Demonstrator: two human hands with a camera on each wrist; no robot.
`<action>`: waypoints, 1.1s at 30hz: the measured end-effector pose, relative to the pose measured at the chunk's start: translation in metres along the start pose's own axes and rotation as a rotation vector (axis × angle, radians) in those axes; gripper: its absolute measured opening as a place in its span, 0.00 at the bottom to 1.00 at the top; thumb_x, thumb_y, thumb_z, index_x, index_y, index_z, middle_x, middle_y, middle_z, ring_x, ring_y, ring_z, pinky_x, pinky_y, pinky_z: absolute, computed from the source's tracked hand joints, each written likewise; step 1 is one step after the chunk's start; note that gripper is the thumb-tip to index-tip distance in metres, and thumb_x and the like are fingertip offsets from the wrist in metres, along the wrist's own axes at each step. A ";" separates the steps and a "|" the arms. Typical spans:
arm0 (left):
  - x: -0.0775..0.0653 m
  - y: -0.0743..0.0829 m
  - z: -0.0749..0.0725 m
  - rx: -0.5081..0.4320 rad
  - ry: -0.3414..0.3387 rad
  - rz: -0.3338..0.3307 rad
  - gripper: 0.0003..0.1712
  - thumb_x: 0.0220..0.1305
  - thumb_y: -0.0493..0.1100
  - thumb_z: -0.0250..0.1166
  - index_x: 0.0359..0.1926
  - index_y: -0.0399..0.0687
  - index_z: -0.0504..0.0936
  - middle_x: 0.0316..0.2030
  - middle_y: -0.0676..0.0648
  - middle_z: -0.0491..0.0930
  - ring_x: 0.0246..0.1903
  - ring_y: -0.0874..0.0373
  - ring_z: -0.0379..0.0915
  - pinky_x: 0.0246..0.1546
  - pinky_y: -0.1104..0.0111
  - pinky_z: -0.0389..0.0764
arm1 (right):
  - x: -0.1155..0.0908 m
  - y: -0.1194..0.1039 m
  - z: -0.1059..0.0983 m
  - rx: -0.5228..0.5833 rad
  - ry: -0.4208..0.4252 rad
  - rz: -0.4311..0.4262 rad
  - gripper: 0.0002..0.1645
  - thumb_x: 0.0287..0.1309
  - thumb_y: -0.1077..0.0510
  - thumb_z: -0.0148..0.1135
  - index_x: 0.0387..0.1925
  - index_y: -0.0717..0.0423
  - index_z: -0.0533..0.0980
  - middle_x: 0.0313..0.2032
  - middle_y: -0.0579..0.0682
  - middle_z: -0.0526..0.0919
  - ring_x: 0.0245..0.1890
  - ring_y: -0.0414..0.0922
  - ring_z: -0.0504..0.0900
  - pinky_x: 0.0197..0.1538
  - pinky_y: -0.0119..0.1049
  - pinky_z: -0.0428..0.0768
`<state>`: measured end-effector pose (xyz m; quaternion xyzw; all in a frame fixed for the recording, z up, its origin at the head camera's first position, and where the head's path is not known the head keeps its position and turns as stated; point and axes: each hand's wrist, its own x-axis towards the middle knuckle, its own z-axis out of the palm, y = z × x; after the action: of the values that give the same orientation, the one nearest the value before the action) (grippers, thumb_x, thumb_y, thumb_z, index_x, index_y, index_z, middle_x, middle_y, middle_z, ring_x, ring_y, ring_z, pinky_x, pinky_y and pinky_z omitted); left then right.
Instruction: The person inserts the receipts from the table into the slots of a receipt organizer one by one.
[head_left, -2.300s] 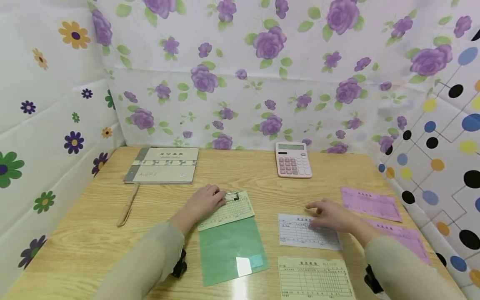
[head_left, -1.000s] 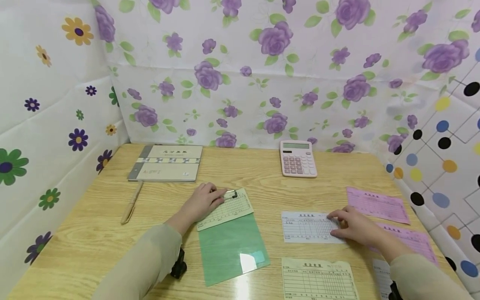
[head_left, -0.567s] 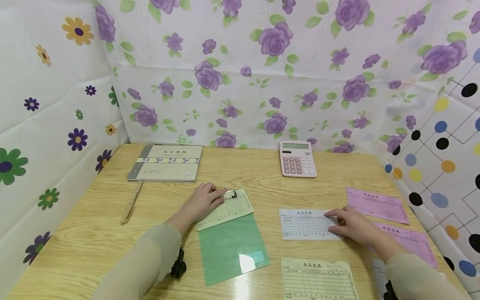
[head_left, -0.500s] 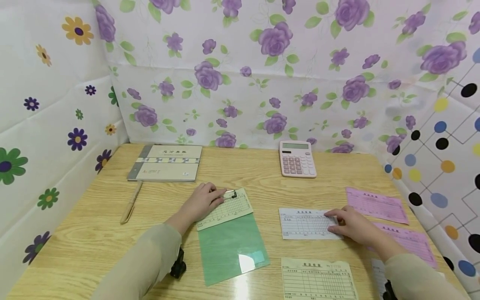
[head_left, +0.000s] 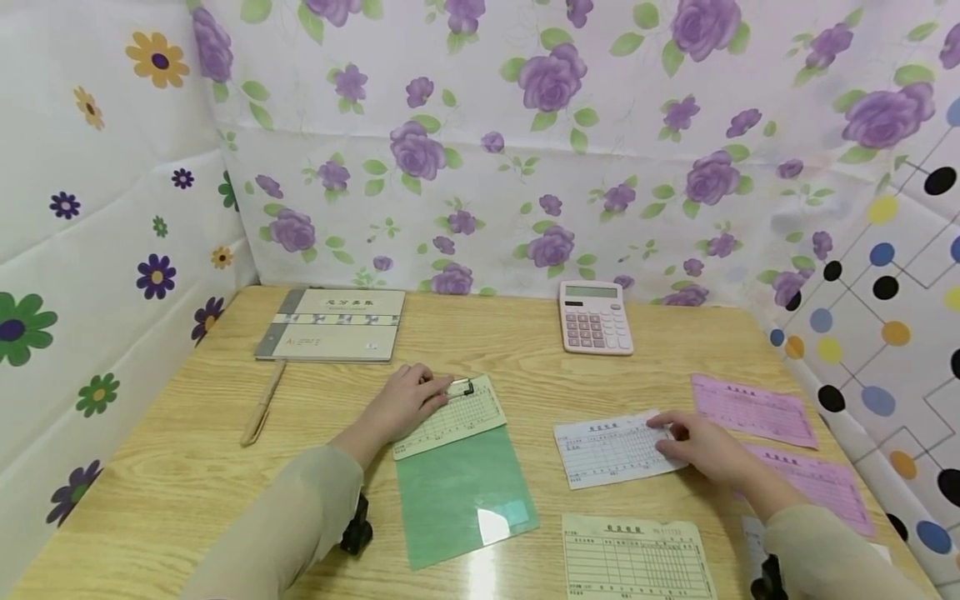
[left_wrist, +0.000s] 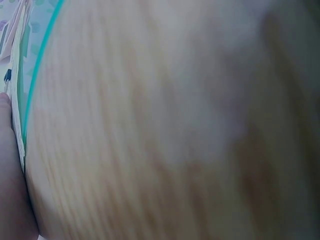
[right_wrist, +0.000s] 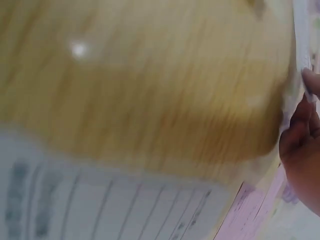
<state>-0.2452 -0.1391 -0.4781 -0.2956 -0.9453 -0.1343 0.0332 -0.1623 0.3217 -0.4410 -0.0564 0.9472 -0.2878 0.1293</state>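
A green clipboard [head_left: 465, 500] lies on the table with a yellow receipt slip [head_left: 468, 417] on its upper part, beside a metal clip [head_left: 462, 387]. My left hand [head_left: 401, 406] rests on the slip's left part, its fingers at the clip; some fingertips are hidden. In the left wrist view only the hand's edge [left_wrist: 12, 180] shows beside the paper. My right hand [head_left: 701, 450] pinches the right end of a white receipt slip [head_left: 611, 450] between thumb and fingers. That slip is slightly turned, its right end raised; the right wrist view shows the pinched paper [right_wrist: 302, 40] edge-on.
A yellow receipt slip [head_left: 637, 554] lies at the near edge; pink slips [head_left: 753, 411] lie to the right, another white slip partly under the right forearm. At the back are a ledger book [head_left: 337, 325] and a pink calculator [head_left: 595, 318]. A tan stick-like object [head_left: 262, 404] lies left.
My right hand moved to the white slip's right end, pinched it, and has now turned it slightly, its right end moving away from me. The left hand has stayed on the clipboard.
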 end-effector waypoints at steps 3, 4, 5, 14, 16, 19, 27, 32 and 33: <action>0.001 0.001 0.000 0.001 0.005 0.005 0.25 0.71 0.56 0.49 0.66 0.59 0.67 0.46 0.49 0.68 0.43 0.56 0.61 0.43 0.62 0.65 | 0.004 -0.002 -0.002 0.059 0.033 -0.011 0.23 0.61 0.49 0.60 0.56 0.51 0.74 0.43 0.54 0.74 0.42 0.49 0.71 0.44 0.44 0.69; 0.002 0.001 0.000 0.004 0.006 0.006 0.25 0.71 0.56 0.49 0.66 0.59 0.67 0.46 0.49 0.68 0.43 0.56 0.61 0.43 0.62 0.65 | 0.006 -0.003 -0.003 0.072 0.039 -0.019 0.23 0.61 0.49 0.60 0.55 0.52 0.74 0.44 0.55 0.74 0.44 0.50 0.71 0.45 0.45 0.70; 0.002 0.001 0.000 0.003 0.008 0.008 0.25 0.71 0.56 0.49 0.66 0.59 0.67 0.46 0.49 0.69 0.43 0.56 0.61 0.43 0.61 0.65 | 0.008 -0.004 -0.003 0.084 0.042 -0.026 0.22 0.61 0.50 0.60 0.55 0.52 0.74 0.47 0.56 0.74 0.46 0.51 0.72 0.47 0.45 0.71; 0.003 0.003 -0.003 0.034 0.012 0.026 0.25 0.70 0.54 0.51 0.66 0.57 0.69 0.46 0.49 0.70 0.43 0.55 0.63 0.43 0.61 0.66 | 0.025 -0.024 -0.005 0.274 0.023 -0.028 0.22 0.64 0.53 0.57 0.57 0.56 0.71 0.59 0.59 0.69 0.51 0.52 0.73 0.41 0.40 0.77; 0.002 0.003 -0.005 0.048 0.014 0.031 0.25 0.70 0.53 0.52 0.65 0.56 0.69 0.45 0.48 0.71 0.43 0.54 0.64 0.44 0.60 0.67 | 0.029 -0.030 -0.006 0.325 0.021 -0.040 0.23 0.64 0.52 0.57 0.58 0.56 0.70 0.58 0.59 0.68 0.50 0.52 0.73 0.41 0.41 0.77; 0.002 0.004 -0.007 0.057 0.011 0.041 0.25 0.70 0.53 0.53 0.64 0.55 0.71 0.45 0.48 0.72 0.42 0.54 0.65 0.42 0.60 0.68 | 0.033 -0.037 -0.006 0.369 0.029 -0.043 0.24 0.63 0.50 0.57 0.59 0.53 0.70 0.57 0.56 0.68 0.50 0.51 0.73 0.43 0.43 0.77; 0.006 0.006 -0.013 -0.007 -0.045 0.019 0.25 0.67 0.53 0.56 0.63 0.54 0.72 0.43 0.49 0.72 0.38 0.57 0.64 0.37 0.64 0.68 | 0.049 -0.065 0.004 0.425 0.013 -0.081 0.21 0.62 0.53 0.60 0.55 0.52 0.73 0.55 0.54 0.72 0.43 0.48 0.76 0.41 0.42 0.77; 0.010 0.006 -0.016 -0.070 -0.077 -0.029 0.25 0.65 0.53 0.60 0.61 0.55 0.74 0.43 0.49 0.72 0.38 0.56 0.66 0.36 0.63 0.70 | 0.061 -0.086 0.017 0.451 -0.030 -0.105 0.18 0.62 0.58 0.59 0.54 0.54 0.74 0.53 0.54 0.73 0.38 0.47 0.76 0.39 0.41 0.77; 0.010 0.006 -0.016 -0.081 -0.081 -0.035 0.25 0.65 0.53 0.60 0.61 0.55 0.75 0.43 0.48 0.72 0.39 0.55 0.66 0.37 0.63 0.70 | 0.063 -0.089 0.020 0.457 -0.037 -0.111 0.18 0.62 0.58 0.59 0.53 0.55 0.74 0.52 0.54 0.74 0.37 0.47 0.76 0.38 0.41 0.77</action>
<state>-0.2504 -0.1328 -0.4593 -0.2852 -0.9447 -0.1607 -0.0193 -0.2146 0.2259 -0.4206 -0.0832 0.8503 -0.5003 0.1401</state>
